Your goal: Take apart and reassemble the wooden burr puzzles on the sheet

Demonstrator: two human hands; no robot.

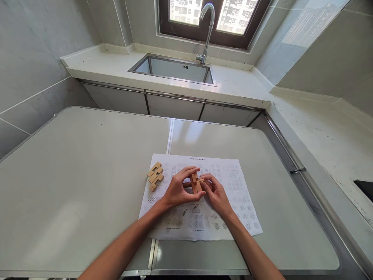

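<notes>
Just above a printed sheet (247, 221), my two hands meet around a partly joined wooden interlocking puzzle (196, 186). My left hand (180, 187) is closed on it, thumb along the near side and fingers along the far side. From the right, the fingertips of my right hand (215, 192) pinch a small wooden piece at the puzzle's edge; most of that piece is hidden by the fingers. Left of my hands, several loose notched wooden puzzle pieces (156, 175) lie close together on the sheet's left edge. Small diagrams and text cover the paper.
The sheet lies on a pale folding table (87, 167) with a metal-edged seam across it. Beyond stand a counter (101, 64) with a sink (175, 67) and a curved tap (208, 33) under a window. Another counter (329, 128) runs along the right.
</notes>
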